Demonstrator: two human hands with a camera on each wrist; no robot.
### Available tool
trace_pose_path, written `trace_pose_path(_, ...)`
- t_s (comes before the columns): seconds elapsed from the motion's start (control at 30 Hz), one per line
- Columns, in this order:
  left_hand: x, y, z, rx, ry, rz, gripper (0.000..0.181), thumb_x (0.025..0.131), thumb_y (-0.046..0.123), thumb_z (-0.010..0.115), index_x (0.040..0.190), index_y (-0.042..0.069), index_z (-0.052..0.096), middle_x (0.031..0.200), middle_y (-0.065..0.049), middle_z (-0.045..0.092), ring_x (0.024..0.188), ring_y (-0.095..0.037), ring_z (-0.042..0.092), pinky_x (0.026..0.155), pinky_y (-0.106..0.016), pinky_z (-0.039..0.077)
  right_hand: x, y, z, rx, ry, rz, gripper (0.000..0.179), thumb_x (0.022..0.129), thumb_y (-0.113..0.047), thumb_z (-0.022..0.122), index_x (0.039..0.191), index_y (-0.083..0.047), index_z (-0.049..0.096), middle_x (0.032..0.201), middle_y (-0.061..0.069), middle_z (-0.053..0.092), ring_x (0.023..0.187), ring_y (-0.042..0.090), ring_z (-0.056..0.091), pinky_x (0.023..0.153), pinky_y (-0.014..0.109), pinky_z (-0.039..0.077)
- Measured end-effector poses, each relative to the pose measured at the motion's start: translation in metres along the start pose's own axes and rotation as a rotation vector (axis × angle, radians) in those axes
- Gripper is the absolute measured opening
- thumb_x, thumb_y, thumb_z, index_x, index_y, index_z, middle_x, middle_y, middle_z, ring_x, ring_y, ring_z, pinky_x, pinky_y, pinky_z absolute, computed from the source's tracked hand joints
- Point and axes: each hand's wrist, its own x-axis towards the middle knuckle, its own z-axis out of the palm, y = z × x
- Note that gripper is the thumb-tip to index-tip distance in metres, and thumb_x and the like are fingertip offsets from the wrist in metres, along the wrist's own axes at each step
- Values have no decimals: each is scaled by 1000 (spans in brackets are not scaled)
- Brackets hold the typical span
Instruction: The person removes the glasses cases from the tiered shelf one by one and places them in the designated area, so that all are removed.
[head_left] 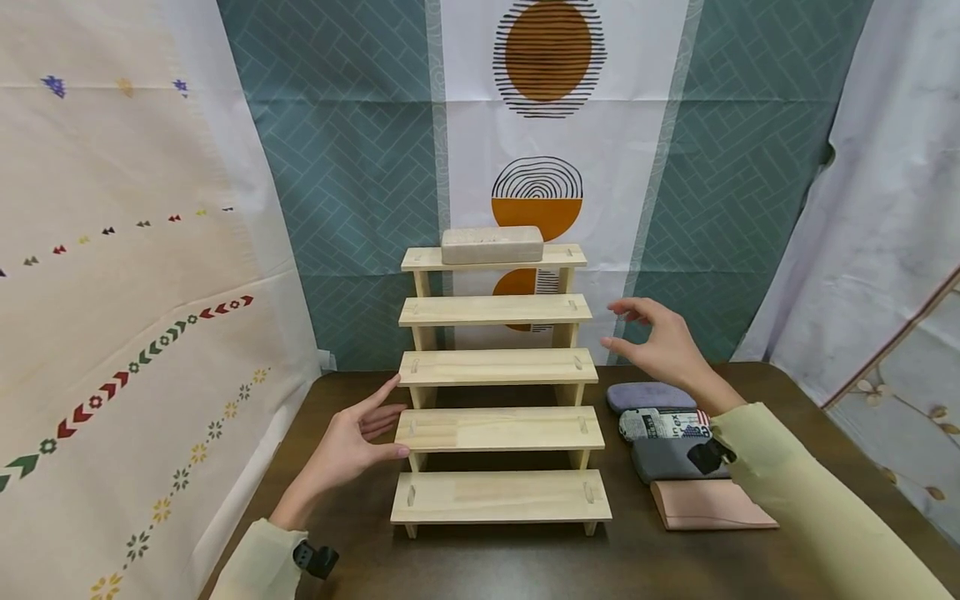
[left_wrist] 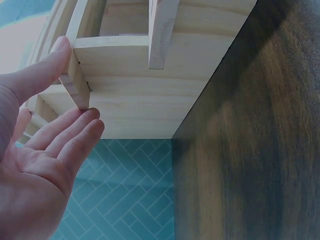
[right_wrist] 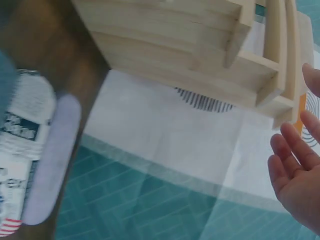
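Note:
A stepped wooden display rack (head_left: 498,429) of pale boards stands on the brown table. A cream, rounded glasses case (head_left: 492,247) lies along its top board. My left hand (head_left: 348,442) is at the rack's left side, with the thumb on one edge of a board's end (left_wrist: 76,85) and the fingertips (left_wrist: 92,114) at its other edge. On the right, my right hand (head_left: 660,342) is raised beside the upper boards, thumb and fingers spread with nothing between them. In the right wrist view its fingers (right_wrist: 295,145) appear apart from the board ends.
To the rack's right lie several cases in a row: a purple one (head_left: 651,395), a newsprint-patterned one (head_left: 663,423), a dark grey one (head_left: 667,460) and a pink one (head_left: 708,505). A patterned cloth (head_left: 360,167) hangs behind; white curtains (head_left: 847,208) flank the table.

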Motion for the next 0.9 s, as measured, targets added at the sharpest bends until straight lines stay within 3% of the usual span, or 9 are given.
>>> trace_pose_path(0.33,0,0,0,9,1,-6,106,78,8,95,166,27,38,143,-23,61,131,-37,61,104,-42,54,50,-24,3,11,-17,8,56,95,-25,80,144,-6,62,139,16,61,121,36,54,105,59,43)
trace_pose_path(0.6,0,0,0,4,-3,-2,106,78,10,95,165,28,38,143,-23,61,131,-37,61,104,-42,54,82,-31,10,37,-54,34,65,95,-26,81,151,-7,55,147,18,56,128,38,50,108,61,41)
trace_pose_path(0.9,0,-1,-1,12,0,3,106,78,9,95,166,28,38,144,-23,60,131,-37,61,104,-42,54,106,-43,15,31,-35,4,64,92,-23,83,149,-6,57,147,17,56,124,38,51,101,59,46)
